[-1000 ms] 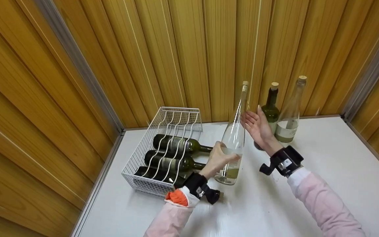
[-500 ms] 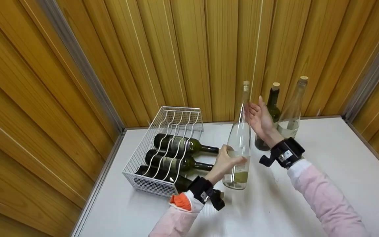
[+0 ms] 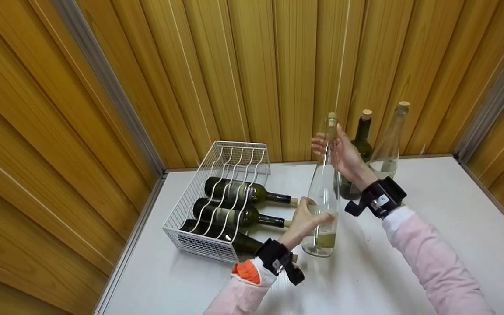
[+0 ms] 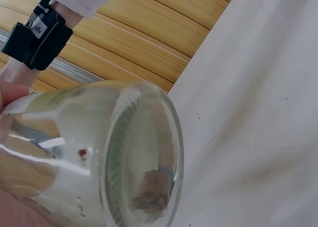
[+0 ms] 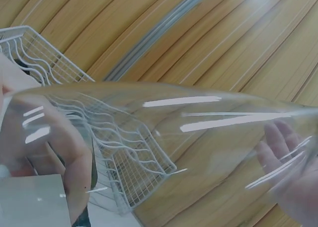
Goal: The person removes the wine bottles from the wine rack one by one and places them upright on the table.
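Observation:
My left hand (image 3: 306, 223) grips a clear glass bottle (image 3: 323, 186) round its labelled lower body. The bottle stands nearly upright above the white table, a cork in its mouth. My right hand (image 3: 349, 158) is at the neck, palm toward it, its fingers loosely extended behind the glass. In the right wrist view those fingers (image 5: 280, 140) show through the neck, not closed round it. The left wrist view looks at the bottle's round base (image 4: 144, 157), tilted toward that camera. Left of the bottle, a white wire rack (image 3: 206, 250) holds three dark green bottles (image 3: 230, 190) lying down.
Behind my right hand stand a corked green bottle (image 3: 362, 142) and another corked clear bottle (image 3: 390, 144). Necks of the lying bottles stick out of the rack toward my left hand. Wood-panelled walls (image 3: 252, 78) enclose the white table (image 3: 431, 210) at the back and sides.
My left hand has carried the clear bottle to the right and slightly nearer, away from the rack. My right hand has gone from beside the bottle to its neck, fingers passing behind it.

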`<state>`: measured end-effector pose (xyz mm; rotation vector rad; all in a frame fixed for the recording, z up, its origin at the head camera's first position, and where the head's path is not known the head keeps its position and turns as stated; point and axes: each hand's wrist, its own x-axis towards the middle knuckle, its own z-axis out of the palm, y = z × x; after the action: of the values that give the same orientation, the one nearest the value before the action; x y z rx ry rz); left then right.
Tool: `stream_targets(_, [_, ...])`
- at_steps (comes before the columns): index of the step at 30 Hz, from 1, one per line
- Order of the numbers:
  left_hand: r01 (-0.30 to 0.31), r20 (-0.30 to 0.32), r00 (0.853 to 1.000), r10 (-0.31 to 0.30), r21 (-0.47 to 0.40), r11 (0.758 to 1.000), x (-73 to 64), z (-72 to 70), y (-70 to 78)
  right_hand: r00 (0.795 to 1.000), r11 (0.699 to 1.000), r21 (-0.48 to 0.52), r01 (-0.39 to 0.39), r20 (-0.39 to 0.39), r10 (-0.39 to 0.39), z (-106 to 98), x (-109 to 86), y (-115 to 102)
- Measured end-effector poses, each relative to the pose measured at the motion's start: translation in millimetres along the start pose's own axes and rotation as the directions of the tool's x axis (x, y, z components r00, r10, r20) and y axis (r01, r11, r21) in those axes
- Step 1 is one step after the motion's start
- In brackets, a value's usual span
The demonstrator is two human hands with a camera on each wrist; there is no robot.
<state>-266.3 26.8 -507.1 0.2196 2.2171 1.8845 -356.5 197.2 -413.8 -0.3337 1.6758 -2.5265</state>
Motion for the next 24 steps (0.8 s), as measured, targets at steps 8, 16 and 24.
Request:
stream_targets(8, [0.008,-0.003,1.0,-0.008,0.002,1.0,-3.8,4.7,-2.4,1.0,0.997,-0.082,-0.009,0.027,0.012,-1.3,-3.1,-1.3])
stream_targets(16, [-0.018,0.012,1.0,0.018,-0.002,1.0,-4.7,5.9,-1.0,0.996,0.999,-0.049,-0.007,-0.094,0.003,3.9,-4.9,-0.8])
stream_targets(24, [0.024,0.066,0.998,-0.023,-0.012,1.0,-8.5,5.3,-3.6,0.986,0.988,-0.144,-0.045,-0.165,0.021,7.2,-6.7,2.3])
